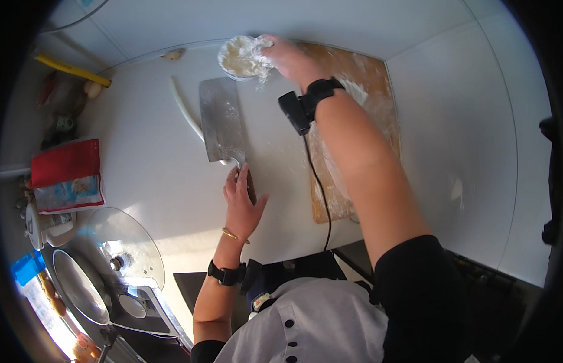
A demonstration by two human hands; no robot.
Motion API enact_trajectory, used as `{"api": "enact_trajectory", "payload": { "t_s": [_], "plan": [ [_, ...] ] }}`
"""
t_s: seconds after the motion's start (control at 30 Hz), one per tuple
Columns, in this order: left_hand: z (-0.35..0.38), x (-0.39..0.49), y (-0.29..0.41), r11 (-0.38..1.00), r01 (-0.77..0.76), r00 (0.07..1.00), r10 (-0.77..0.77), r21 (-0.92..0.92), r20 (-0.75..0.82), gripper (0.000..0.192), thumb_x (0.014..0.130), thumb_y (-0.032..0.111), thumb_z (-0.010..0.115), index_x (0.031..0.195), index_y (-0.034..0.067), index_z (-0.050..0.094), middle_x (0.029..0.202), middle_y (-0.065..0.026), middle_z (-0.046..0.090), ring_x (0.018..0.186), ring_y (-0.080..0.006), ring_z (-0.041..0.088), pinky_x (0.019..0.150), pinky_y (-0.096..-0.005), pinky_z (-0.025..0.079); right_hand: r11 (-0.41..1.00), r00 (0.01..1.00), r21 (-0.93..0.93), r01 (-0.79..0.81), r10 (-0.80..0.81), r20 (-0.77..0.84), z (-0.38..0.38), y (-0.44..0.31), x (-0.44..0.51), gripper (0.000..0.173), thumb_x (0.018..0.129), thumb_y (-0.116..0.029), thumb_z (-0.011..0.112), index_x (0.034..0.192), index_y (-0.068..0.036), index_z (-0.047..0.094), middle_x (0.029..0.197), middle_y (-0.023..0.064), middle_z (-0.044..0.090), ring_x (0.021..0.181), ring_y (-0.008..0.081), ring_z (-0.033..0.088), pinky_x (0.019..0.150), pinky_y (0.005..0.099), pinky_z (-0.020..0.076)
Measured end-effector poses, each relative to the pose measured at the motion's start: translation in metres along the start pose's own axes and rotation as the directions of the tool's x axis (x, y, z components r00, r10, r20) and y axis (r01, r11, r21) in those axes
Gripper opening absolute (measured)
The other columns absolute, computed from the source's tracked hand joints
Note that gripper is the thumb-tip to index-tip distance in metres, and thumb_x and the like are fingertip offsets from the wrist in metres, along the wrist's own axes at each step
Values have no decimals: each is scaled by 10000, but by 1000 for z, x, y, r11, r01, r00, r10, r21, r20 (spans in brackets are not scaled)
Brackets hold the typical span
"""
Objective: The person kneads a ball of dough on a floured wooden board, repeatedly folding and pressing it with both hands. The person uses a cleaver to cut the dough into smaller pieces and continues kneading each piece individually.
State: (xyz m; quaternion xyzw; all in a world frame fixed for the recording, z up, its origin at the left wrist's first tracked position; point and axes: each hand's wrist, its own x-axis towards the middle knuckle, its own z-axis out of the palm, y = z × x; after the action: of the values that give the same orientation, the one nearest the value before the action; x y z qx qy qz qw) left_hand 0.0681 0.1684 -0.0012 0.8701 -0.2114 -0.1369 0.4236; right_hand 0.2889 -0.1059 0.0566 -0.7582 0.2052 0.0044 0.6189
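Note:
My right hand is at the right rim of a bowl of white flour. Its fingers are coated and hold some of the flour, and loose powder hangs below them over the rim. My left hand lies at the wooden handle of a cleaver, fingers spread and thumb apart, with the handle showing between them. The flour-dusted blade lies flat on the white counter. Partly under it is a long white scallion stalk.
A floured wooden board lies at the right, partly behind my right arm. A black cable hangs from the wrist device. At the left are a red packet, a glass lid and a pan. A ginger piece sits by the wall.

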Motion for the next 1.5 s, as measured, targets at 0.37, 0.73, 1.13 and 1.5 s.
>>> {"api": "enact_trajectory", "payload": {
  "t_s": [0.37,0.73,1.13,1.5],
  "plan": [
    [30,41,82,954,-23,939,123,-298,322,762,835,207,748,1479,104,355,1468,-220,347,1336,-397,388,1107,-484,343,885,956,-395,-248,289,45,-197,32,-199,492,889,-110,639,1365,-45,534,1215,130,656,1094,234,635,914,337,500],
    [139,55,86,981,-122,895,175,-153,410,1077,801,289,791,1519,-72,74,1493,-331,259,1407,-432,245,1153,-433,291,749,999,-661,-46,40,-23,-215,71,-270,536,816,-74,640,1343,-46,545,1318,195,587,1236,352,542,1042,413,433],
    [133,48,116,890,202,923,-34,-408,382,1058,796,262,793,1530,-52,99,1480,-322,258,1386,-415,304,1148,-421,305,832,973,-548,92,-191,-127,-209,117,-302,564,767,-57,701,1311,-50,553,1292,168,591,1189,325,564,1016,383,448],
    [147,50,115,854,223,939,-59,-470,338,1021,792,235,781,1526,-55,135,1467,-309,302,1379,-403,322,1146,-411,310,753,943,-613,-241,31,-332,-177,135,-259,902,680,-73,741,1489,-75,342,1374,226,510,1317,380,458,1086,421,392]
  ]
}}
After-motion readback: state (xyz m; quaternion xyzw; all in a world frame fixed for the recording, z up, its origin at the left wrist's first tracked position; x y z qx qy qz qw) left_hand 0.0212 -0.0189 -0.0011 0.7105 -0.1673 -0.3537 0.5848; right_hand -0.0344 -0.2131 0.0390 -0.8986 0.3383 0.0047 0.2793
